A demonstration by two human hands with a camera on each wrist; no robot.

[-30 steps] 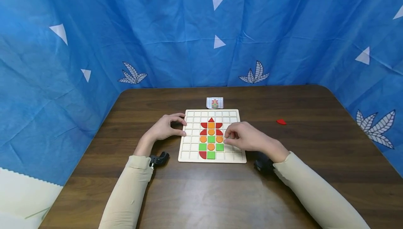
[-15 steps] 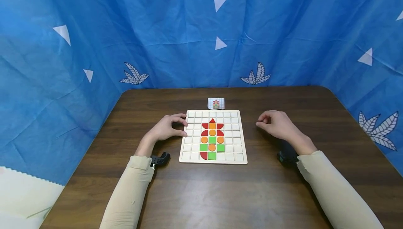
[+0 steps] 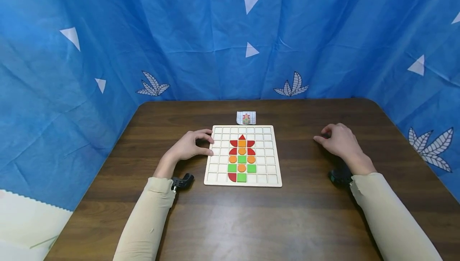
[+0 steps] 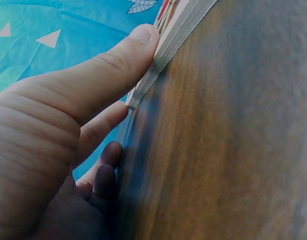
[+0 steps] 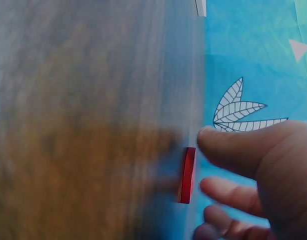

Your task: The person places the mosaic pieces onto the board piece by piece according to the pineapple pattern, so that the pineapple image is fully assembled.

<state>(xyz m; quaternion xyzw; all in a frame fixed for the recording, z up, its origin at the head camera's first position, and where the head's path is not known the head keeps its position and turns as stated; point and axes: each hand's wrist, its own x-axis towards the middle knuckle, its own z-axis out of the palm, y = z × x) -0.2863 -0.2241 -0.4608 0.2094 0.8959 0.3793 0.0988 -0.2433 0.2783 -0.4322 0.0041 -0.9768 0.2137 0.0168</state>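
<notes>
A pale wooden grid board (image 3: 267, 170) lies flat on the table. On it, flat pieces form a figure: a red triangle (image 3: 242, 137) at the top, several red quarter-circles, an orange square, orange discs and green squares (image 3: 242, 178). My left hand (image 3: 188, 146) rests its thumb and fingertips against the board's left edge. Over the table at right is my right hand (image 3: 339, 139), thumb and fingers apart. In the right wrist view a loose red piece (image 5: 188, 175) lies on the table just beyond those fingertips, apart from them; in the head view the hand hides it.
Behind the board lies a small printed card (image 3: 246, 117) with a similar coloured figure. The brown wooden table (image 3: 237, 221) ends at a blue curtain (image 3: 201, 53). Black devices (image 3: 184, 181) sit at both wrists.
My right hand has left the board's right side and moved right across the table, over the loose red piece. The left hand stays at the board's edge.
</notes>
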